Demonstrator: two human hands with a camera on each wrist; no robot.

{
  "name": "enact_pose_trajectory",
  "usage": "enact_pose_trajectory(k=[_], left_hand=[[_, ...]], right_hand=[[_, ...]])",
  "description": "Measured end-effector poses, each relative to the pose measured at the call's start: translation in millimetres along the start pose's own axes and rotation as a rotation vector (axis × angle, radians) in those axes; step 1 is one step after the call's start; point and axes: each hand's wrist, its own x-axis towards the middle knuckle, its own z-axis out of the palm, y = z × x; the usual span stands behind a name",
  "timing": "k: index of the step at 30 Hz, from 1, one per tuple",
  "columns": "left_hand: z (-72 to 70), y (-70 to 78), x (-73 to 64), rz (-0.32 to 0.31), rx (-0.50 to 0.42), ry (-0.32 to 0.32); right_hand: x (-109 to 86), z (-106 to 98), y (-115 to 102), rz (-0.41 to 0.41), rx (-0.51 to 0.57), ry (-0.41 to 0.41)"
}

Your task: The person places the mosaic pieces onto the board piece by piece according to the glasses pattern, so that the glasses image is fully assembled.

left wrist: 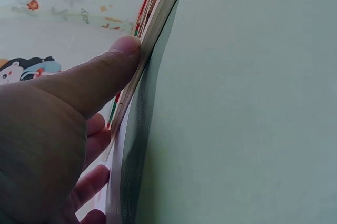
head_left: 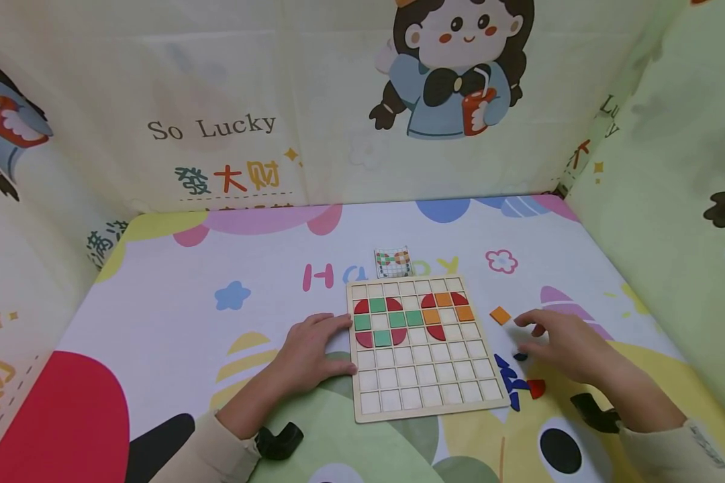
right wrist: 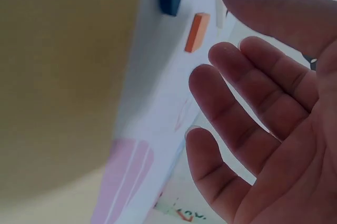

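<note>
Toward the far edge of the table [head_left: 175, 315], the card [head_left: 393, 263] is too small to make out fully and hides part of the printed lettering [head_left: 318, 276]. Nearer the right edge, the right hand [head_left: 558, 345] partly covers a dark piece [head_left: 520, 357]. The left wrist view's top edge cuts off the board [head_left: 431, 410], and the table's near edge falls outside the head view.

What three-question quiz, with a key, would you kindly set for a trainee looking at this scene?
1. True or false: the right hand is empty.
2. Multiple choice: which edge of the wooden grid board does the left hand touch? A near; B far; C left.
3. Fill in: the loose square tile lying between the board and the right hand is ____.

Key: 1 true; 2 C; 3 orange.
</note>
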Motion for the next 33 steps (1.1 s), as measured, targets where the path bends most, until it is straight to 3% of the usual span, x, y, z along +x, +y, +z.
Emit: enact_pose_trajectory(k=[7, 16, 27, 33], left_hand=[[-0.9, 0.8, 0.2, -0.002, 0.004, -0.003], [-1.6, 0.7, 0.7, -0.007, -0.001, -0.001], [-1.3, 1.8, 0.0, -0.017, -0.004, -0.007], [-0.8, 1.7, 0.2, -0.013, -0.005, -0.007]], right_hand=[[-14.5, 4, 8, 0.066, 0.029, -0.079], [-29.2, 15, 8, 0.038, -0.018, -0.102], [-30.9, 15, 9, 0.016, -0.094, -0.019], [-27.4, 15, 12, 0.01, -0.082, 0.007]])
